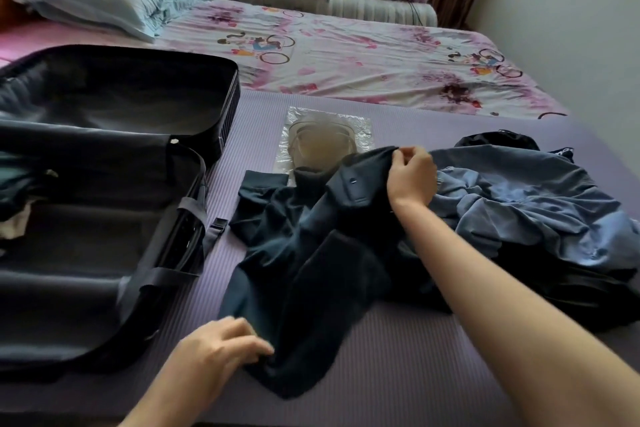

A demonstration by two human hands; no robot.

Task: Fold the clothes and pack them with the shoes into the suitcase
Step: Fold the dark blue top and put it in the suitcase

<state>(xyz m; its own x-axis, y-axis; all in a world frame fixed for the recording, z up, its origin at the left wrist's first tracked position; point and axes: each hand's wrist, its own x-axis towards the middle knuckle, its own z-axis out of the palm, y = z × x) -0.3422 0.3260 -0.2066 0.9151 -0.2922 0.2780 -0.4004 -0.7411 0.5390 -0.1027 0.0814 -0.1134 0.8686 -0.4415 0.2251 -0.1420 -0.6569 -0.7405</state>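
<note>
Head | right hand outstretched, pinches dark garment top | left hand grips hem

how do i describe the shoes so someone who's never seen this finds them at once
Start at the open black suitcase on the left of the purple mat. Just right of its far half lies a clear plastic bag holding the pale beige shoes, its near edge under the dark garment. It is the only shiny, see-through thing there.

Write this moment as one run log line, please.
stage: folding dark garment; right hand: pinches its far edge; left hand: grips near hem; suitcase: open; shoes: bagged, not packed
</note>
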